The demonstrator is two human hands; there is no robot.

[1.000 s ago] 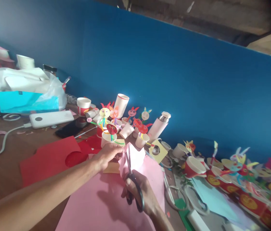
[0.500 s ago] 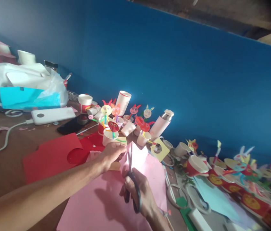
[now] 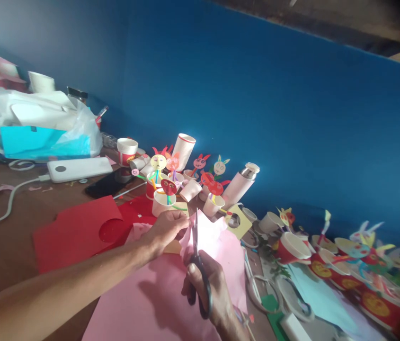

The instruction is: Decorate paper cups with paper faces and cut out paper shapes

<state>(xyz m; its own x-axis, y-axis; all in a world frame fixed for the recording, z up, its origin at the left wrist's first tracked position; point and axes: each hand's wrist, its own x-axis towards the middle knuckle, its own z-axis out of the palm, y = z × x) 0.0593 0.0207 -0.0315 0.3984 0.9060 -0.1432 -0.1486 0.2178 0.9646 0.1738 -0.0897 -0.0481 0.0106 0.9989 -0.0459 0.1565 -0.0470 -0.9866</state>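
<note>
Black-handled scissors (image 3: 196, 237) sit in my right hand (image 3: 217, 286), fingers curled through the loops, blades pointing away from me. The blades lie along the edge of a pink paper piece (image 3: 233, 258), its lit corner glaring white. My left hand (image 3: 167, 231) pinches the paper's left edge with thumb and fingers, just left of the blades. A larger pink sheet (image 3: 132, 303) lies beneath both hands. Just beyond stand paper cups (image 3: 163, 203) carrying small round paper faces on strips. Whether the blades are fully closed is hard to tell.
Red paper (image 3: 72, 237) with a round hole lies at left, near a dark phone (image 3: 105, 184) and a white power bank (image 3: 79, 169). A flask (image 3: 239, 184) leans by the blue wall (image 3: 274, 104). Decorated cups (image 3: 292, 246) and a white cable (image 3: 251, 289) fill the right side.
The view has shifted slightly. Both hands keep hold of the paper and scissors, and the scissors have turned a little, with the blades now looking closer together.
</note>
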